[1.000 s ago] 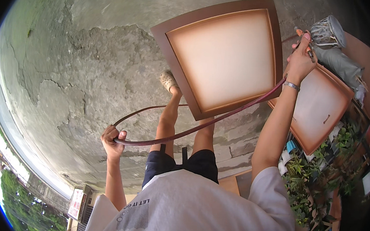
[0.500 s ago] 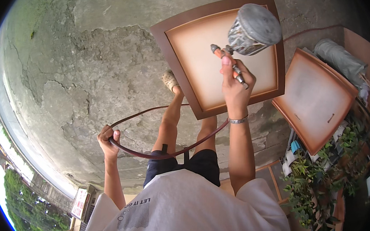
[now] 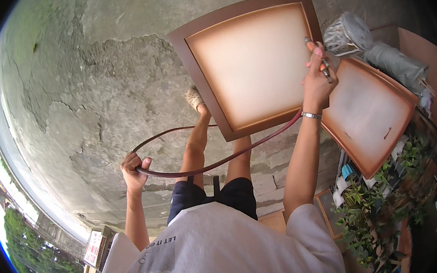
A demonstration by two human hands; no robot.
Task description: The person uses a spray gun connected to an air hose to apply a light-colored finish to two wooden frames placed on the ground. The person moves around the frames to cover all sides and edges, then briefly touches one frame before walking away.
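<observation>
From my remote post I observe the left hand (image 3: 134,172), fingers curled around a maroon hose (image 3: 216,166) (its loop bows across the legs), and the right hand (image 3: 319,88), fingers wrapped around a spray gun (image 3: 327,71), its spattered cup (image 3: 347,33) outside the brown-framed panel's (image 3: 244,66) right edge; this panel hides the right foot, and a second brown-edged panel (image 3: 366,112) lies rightward, near leafy plants (image 3: 361,214)

left hand (image 3: 134,176) gripping dark red hose (image 3: 190,175); right hand (image 3: 318,88) holding spray gun (image 3: 339,37) near brown-framed panel (image 3: 250,62).
</observation>
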